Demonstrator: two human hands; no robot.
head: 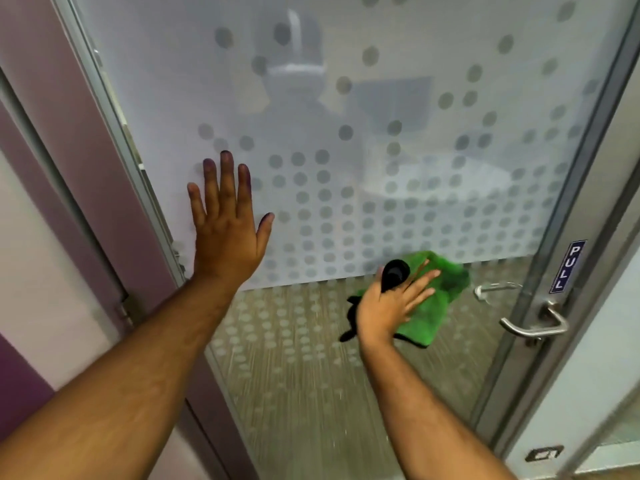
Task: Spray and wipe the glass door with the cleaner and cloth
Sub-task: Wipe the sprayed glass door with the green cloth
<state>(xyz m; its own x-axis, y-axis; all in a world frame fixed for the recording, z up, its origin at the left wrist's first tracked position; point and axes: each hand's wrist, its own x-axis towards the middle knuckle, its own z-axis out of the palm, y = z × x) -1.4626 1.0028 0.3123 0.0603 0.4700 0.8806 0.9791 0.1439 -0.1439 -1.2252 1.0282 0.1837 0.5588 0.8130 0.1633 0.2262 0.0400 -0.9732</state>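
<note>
Frosted glass fills most of my view: the glass door (pixel 346 133) has a milky upper pane dotted with grey circles, and a clear lower strip through which I see striped flooring. My left hand (pixel 227 233) lies flat on the frosted part near the hinge side, its fingers (pixel 227 178) spread wide and straight, thumb angled out to the right, palm pressed to the pane and holding nothing. My right hand (pixel 388 306) sits lower, right where the frosted band meets the clear glass, pressing a green cloth (pixel 440 299) against the door. Its fingers are splayed open over the cloth rather than curled around it, fingertips pointing up and to the right. Something black (pixel 394 271) sticks up between the thumb and first finger, with a dark strip hanging below the wrist; I cannot tell what it is. Just right of the cloth, a metal lever handle (pixel 533 323) juts from the door frame, and above it a blue PULL sticker (pixel 568 266) runs vertically. I see no cleaner bottle in view.
</note>
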